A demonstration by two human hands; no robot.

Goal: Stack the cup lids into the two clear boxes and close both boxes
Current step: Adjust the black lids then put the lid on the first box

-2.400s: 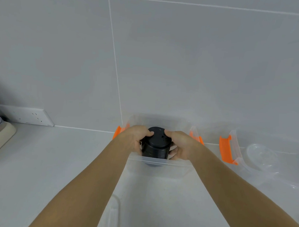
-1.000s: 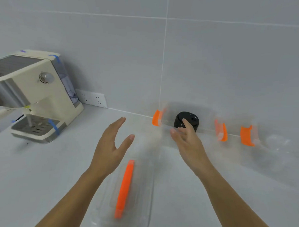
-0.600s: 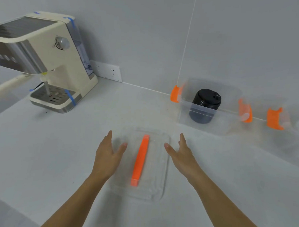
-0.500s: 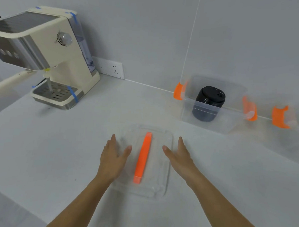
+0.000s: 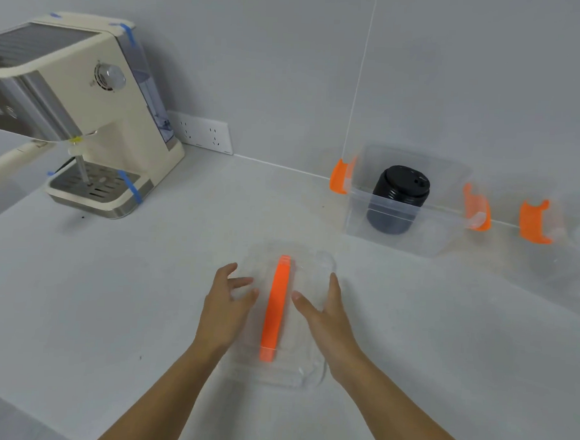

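A clear box cover point(image 5: 303, 370) with an orange handle point(image 5: 275, 307) lies flat on the white counter in front of me. My left hand point(image 5: 226, 312) rests on its left side, fingers spread. My right hand point(image 5: 324, 317) lies over its right side, fingers apart. Neither hand has lifted it. By the wall stands an uncovered clear box point(image 5: 405, 218) with orange latches, holding a stack of black cup lids point(image 5: 397, 199). A second clear box point(image 5: 566, 252) with an orange latch sits at the far right, partly cut off and blurred.
A cream coffee machine point(image 5: 87, 111) stands at the back left with its drip tray toward me. A wall socket strip point(image 5: 202, 133) sits low on the grey wall. White counter stretches left and right of the cover.
Both hands let go of the black lid stack in the box, came back toward me and settled on the two sides of the clear cover. My view turned left and down.
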